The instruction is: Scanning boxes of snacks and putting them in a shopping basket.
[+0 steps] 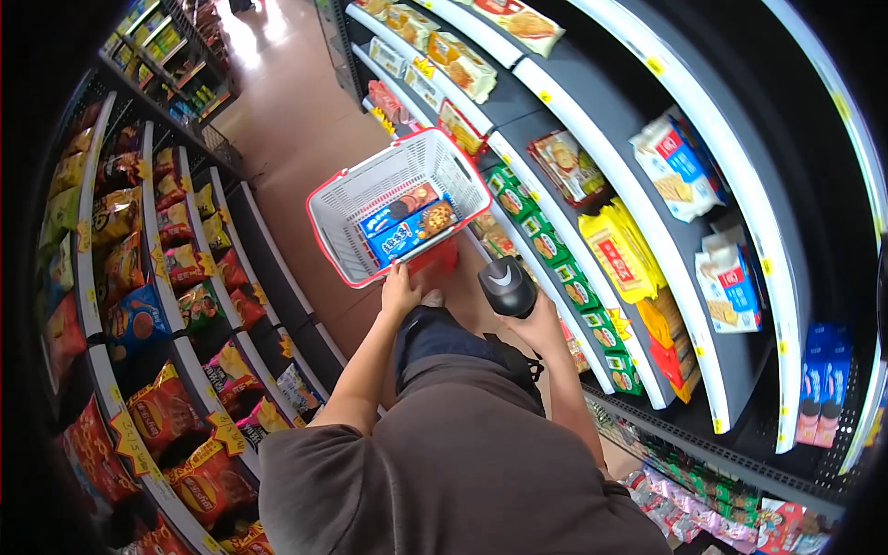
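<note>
My left hand (401, 291) grips the near edge of a grey plastic shopping basket (334, 225) with a red rim. Inside it, at the bottom, lie two cookie packs side by side: a blue pack with chocolate-chip cookies (409, 232) and a blue-and-brown pack with dark sandwich cookies (399, 207). A black handheld barcode scanner (508, 286) is held in my right hand (541, 326), to the right of the basket. The scanner's handle is mostly hidden by the hand and its angle.
Right of me, curved-looking shelves hold yellow biscuit packs (617, 250), green snack packs (544, 239), white-and-blue cracker bags (676, 166) and blue-and-pink boxes (824, 385). Chip bags (142, 319) fill the left shelves. The aisle floor (298, 104) runs ahead between them.
</note>
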Tool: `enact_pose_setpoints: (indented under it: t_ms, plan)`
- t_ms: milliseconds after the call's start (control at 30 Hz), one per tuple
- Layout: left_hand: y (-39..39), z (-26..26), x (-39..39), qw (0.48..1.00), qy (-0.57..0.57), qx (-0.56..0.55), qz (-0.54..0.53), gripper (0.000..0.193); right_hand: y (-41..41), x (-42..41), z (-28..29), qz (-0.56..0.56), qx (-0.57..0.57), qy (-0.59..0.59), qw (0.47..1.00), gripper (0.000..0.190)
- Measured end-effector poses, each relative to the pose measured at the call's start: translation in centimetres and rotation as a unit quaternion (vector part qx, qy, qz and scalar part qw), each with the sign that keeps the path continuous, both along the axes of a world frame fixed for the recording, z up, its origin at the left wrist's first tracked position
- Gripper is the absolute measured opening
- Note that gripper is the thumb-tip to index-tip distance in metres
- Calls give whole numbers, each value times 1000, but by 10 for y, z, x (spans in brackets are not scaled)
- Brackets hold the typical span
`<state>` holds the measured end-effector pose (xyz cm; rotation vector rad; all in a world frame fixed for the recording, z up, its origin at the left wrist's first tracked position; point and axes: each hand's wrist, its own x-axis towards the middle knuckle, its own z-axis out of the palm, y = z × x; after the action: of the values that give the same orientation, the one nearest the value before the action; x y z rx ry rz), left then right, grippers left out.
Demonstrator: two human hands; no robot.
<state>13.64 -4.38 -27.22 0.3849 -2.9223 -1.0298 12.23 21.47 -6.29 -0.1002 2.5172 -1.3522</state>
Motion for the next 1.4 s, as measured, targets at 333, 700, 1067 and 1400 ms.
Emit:
enact_pose_setpoints:
  t_ms: [333,700,1067,1400]
  plan:
    - [-76,-50,-103,969,12,20,246,68,-85,-60,-25,116,88,14,989,66]
    - [-139,-162,-112,826,-138,386,385,91,-124,-82,-31,154,118,-43,980,66]
    - [-155,-109,-100,902,-7,330,278,68,-139,-98,-20,154,111,-27,981,64]
    - [-158,32,-108,869,-45,418,262,50,-97,-78,-3,96,41,19,994,68]
